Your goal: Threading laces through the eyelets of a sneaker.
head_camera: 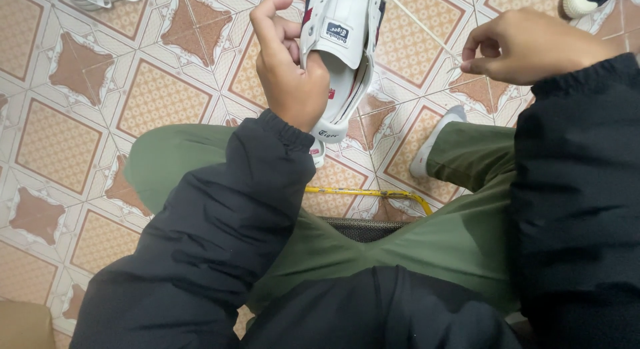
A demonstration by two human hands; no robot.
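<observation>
White sneaker [343, 49] heel toward wearer, lengthwise upright, gripped by left hand [288, 69], right hand [527, 46] pinching lace [417, 22]

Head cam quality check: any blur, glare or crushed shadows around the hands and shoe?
Head view: light soft and even, no glare; left hand and white shoe sharp; right hand slightly soft; thin lace faint; black sleeves lose detail in the dark.

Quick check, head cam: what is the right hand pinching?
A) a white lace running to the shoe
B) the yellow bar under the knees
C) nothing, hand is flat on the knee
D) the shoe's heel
A: the right hand pinches a thin white lace that stretches taut to the white shoe, which the left hand grips at its opening.
</observation>
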